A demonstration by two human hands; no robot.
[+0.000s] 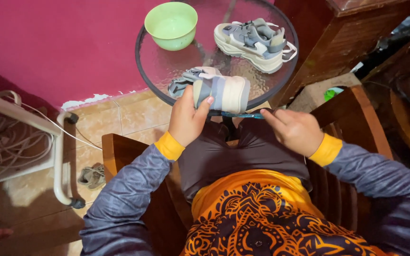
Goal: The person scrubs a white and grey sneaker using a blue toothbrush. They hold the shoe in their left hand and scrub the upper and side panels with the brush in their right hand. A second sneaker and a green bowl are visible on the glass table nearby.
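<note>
Magenta wall and tan floor tiles (134, 116) lie behind a round glass bench (167, 71), seen from above by a seated person. Fingers (204, 105) of the left hand (186, 121) are clamped on a small grey and lilac sneaker (214, 90), thumb on one side and fingertips on the pale thick sole, which is turned toward the camera; this shoe sits at the near rim of the bench, partly over the person's lap. Fingers (272, 117) of the right hand (296, 130) are pinched together on the end of a thin blue toothbrush (243, 114), which lies level just beneath the shoe's sole. Both wrists show yellow cuffs on grey sleeves. Farther out on the glass, the matching second sneaker (255, 42) stands upright on its sole, well apart from the held one, and a light green bowl (171, 24) stands beside it at the far left. Dark wooden chair arms (119, 151) flank the lap. On the floor to the left are a white metal frame (58, 156), coiled rope (5, 142) and another worn shoe (91, 176).
</note>
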